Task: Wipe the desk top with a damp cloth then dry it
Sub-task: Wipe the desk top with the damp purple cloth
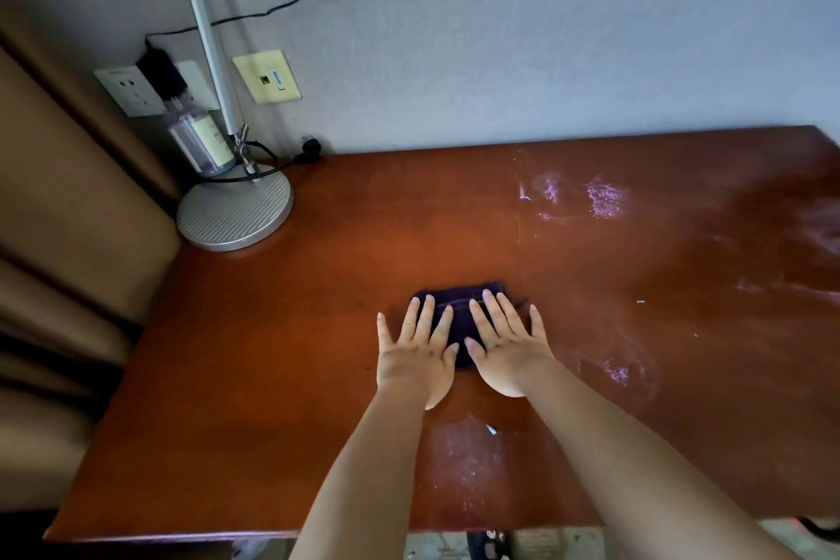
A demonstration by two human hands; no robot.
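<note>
Both hands pressed flat on a dark cloth near the middle of the desk.

The left hand and right hand lay side by side, palms down, fingers straight and spread wide, pointing toward the wall. Under them sat the dark purple cloth, folded into a compact pad whose long axis ran left to right, parallel to the desk's front edge; its far edge showed past the fingertips, and a strip showed between the thumbs. The reddish-brown top carried pale smears to the right of the cloth and a dull patch between the forearms. A lamp base stood at the back left corner, well apart from the cloth, with a clear bottle just behind it.
</note>
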